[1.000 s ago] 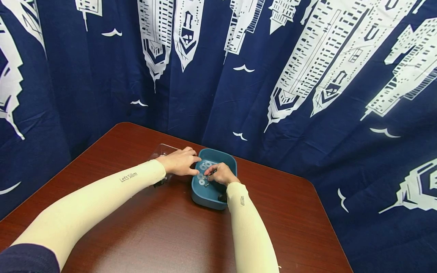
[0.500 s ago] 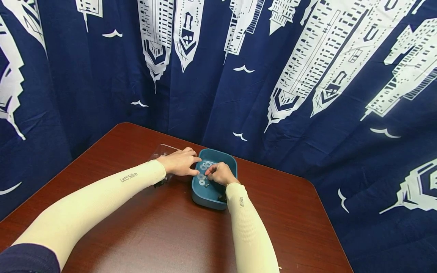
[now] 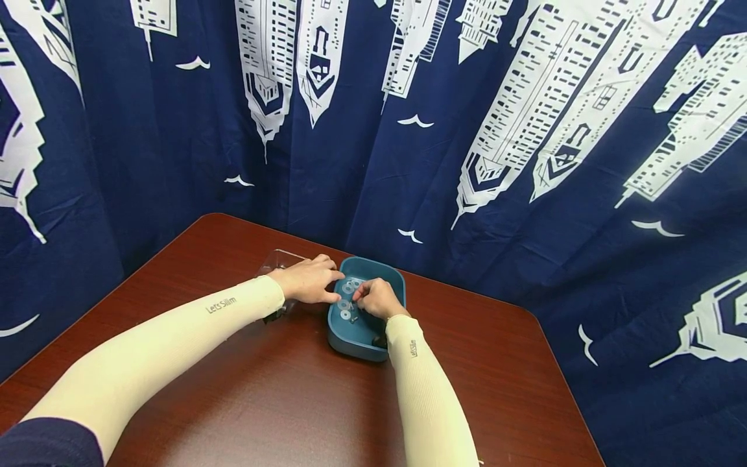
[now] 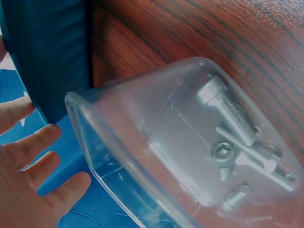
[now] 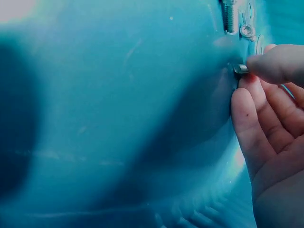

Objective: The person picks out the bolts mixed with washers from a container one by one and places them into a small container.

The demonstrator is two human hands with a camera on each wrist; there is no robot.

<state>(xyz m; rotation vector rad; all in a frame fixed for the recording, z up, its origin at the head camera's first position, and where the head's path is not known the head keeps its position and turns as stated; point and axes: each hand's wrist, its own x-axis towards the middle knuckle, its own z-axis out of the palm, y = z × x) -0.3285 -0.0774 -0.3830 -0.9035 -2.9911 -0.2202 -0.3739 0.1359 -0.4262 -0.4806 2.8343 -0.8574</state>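
Observation:
My right hand (image 3: 378, 299) reaches inside a teal bin (image 3: 356, 349). In the right wrist view its thumb and index finger pinch a small metal screw (image 5: 241, 69), mostly covered by the fingertips. Several pale washers (image 3: 345, 315) lie on the bin's floor beside that hand, and a threaded bolt (image 5: 231, 18) lies near the fingers. My left hand (image 3: 309, 280) is at the bin's left rim with spread, relaxed fingers, fingertips at the edge. Below its wrist stands a clear plastic container (image 4: 156, 102) holding several bolts, among them a thick socket-head bolt (image 4: 228, 109).
The bin and the container stand side by side near the far edge of a reddish-brown wooden table (image 3: 280, 402). A navy curtain (image 3: 350, 162) with white building prints hangs right behind the table. Cream sleeves cover both forearms.
My right fingers have shifted slightly inside the bin, among the small hardware. The left hand stays at the rim. The head view has tilted up a little.

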